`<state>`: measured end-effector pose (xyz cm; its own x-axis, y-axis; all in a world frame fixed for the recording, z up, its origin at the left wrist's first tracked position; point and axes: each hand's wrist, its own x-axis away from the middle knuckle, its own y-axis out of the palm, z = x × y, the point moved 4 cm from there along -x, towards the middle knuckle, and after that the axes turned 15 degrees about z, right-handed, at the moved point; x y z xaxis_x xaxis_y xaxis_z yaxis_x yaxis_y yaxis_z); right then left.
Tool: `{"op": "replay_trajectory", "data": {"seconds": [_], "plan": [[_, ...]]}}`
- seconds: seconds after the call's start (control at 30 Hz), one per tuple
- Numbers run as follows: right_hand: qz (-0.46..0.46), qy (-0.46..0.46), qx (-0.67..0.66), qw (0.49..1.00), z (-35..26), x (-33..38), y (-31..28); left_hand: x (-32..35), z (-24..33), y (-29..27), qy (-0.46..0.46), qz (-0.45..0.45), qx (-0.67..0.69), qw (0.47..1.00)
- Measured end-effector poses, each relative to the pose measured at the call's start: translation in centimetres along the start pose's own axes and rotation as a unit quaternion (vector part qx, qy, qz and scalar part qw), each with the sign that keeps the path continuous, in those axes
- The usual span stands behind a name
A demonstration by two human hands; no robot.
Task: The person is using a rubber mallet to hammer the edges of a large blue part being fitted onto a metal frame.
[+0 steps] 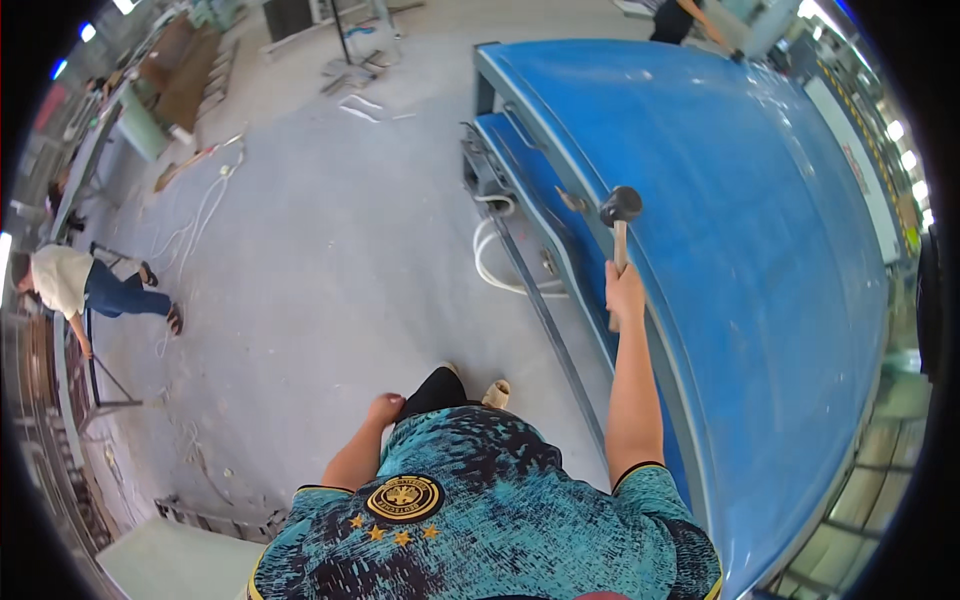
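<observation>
A large curved panel fills the right side, with the floor to its left. The right hand holds a mallet over the panel's left edge. A hose lies below that edge, and another person bends far left.

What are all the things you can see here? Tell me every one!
Mallet: one, black head, wooden handle, raised at the blue panel's left edge.
Blue panel: one, big, curved, glossy, at right.
Metal frame: one, grey, under the panel's left side.
White hose: one, looped on the floor by the frame.
Concrete floor: grey, with cables and scraps.
Crouching person: one, white top, blue trousers, far left.
Another person: one, top edge, mostly cut off.
Left hand: at the person's side, holding nothing visible.
Right hand: gripping the mallet handle.
</observation>
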<state>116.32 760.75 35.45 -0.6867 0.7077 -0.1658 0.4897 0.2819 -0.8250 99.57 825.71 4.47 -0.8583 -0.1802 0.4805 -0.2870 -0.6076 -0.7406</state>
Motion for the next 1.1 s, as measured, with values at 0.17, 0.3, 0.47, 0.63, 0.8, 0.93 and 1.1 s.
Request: {"op": "replay_trajectory", "data": {"seconds": [0.17,0.3,0.47,0.63,0.8,0.93,1.1], "plan": [[-0.235,0.054,-0.147,0.959,-11.2,2.0,7.7,3.3,-2.4,-2.8,-0.217,0.065,0.140,0.964],[-0.177,0.020,-0.215,0.960,-7.6,1.7,15.8,-1.5,0.2,-5.0,-0.192,0.105,0.114,0.969],[-0.418,0.242,-0.172,0.858,-6.9,8.3,28.1,-9.1,-2.0,-8.8,-0.235,0.087,0.097,0.963],[-0.538,0.381,-0.216,0.720,-18.6,15.0,37.3,-19.8,-4.8,-20.7,-0.217,-0.004,0.056,0.975],[-0.464,0.387,-0.230,0.763,-29.5,12.6,42.2,-32.7,-4.6,-31.9,-0.071,0.058,0.025,0.995],[-0.361,0.306,-0.173,0.864,-39.9,2.4,41.5,-46.8,1.3,-39.9,-0.116,0.089,0.097,0.984],[-0.191,0.241,-0.290,0.906,-51.7,-14.9,41.2,-62.1,8.9,-41.0,-0.076,0.062,0.074,0.992]]}}
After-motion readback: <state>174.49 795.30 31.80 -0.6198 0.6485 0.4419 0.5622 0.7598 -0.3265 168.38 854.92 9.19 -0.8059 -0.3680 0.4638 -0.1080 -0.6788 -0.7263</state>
